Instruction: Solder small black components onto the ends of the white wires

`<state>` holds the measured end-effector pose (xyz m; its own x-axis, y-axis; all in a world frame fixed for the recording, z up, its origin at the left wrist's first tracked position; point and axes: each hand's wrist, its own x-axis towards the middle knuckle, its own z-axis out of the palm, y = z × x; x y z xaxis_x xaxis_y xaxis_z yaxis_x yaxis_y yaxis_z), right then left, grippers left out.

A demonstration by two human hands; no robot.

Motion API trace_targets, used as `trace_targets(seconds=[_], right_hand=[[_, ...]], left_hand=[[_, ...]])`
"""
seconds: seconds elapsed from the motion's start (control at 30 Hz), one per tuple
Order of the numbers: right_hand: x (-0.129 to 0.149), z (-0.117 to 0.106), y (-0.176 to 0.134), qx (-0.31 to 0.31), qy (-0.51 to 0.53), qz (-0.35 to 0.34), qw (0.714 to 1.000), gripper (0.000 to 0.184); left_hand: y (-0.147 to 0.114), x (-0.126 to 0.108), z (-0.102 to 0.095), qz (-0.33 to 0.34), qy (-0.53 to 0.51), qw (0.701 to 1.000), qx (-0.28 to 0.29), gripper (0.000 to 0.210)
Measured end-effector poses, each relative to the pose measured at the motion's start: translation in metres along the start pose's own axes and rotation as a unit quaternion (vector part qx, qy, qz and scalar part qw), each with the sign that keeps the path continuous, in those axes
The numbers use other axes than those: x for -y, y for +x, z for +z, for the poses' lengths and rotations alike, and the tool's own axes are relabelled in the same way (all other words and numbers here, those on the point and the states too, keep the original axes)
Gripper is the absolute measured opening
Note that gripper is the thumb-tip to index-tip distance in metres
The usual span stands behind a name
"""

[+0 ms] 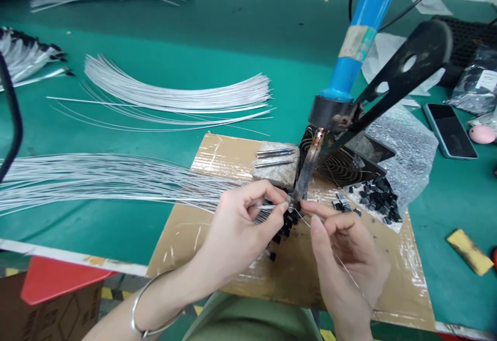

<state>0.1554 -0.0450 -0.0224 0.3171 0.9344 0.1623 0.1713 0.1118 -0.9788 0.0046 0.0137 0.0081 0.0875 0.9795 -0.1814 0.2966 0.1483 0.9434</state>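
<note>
A soldering iron (349, 61) with a blue handle is fixed in a black stand, its tip (305, 173) pointing down. Just left of the tip, my left hand (252, 222) is closed in a pinch on a thin grey cable. The cable's end, between thumb and finger, is mostly hidden. To the right of the tip, my right hand (345, 253) is closed lightly around a strand of solder wire (351, 276), which runs up to the tip. Under the tip lie cable ends with small black connectors (287, 224), partly covered by my left hand.
Grey cables (116, 178) spread left across the green table; a white bundle (178, 92) lies behind them. Cardboard (186, 237) lies beneath my hands. Around it are a sponge block (275, 175), a black fan (337, 167), loose black connectors (378, 198), a phone (450, 130) and a yellow sponge (469, 250).
</note>
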Motion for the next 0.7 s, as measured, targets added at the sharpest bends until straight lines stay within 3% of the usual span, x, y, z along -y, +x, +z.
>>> trace_targets(seconds=[0.7], right_hand=[[0.0029, 0.0059, -0.0047, -0.033, -0.063, -0.018, 0.997, 0.022]], left_hand=[[-0.0018, -0.0002, -0.0004, 0.003, -0.005, 1.000, 0.005, 0.013]])
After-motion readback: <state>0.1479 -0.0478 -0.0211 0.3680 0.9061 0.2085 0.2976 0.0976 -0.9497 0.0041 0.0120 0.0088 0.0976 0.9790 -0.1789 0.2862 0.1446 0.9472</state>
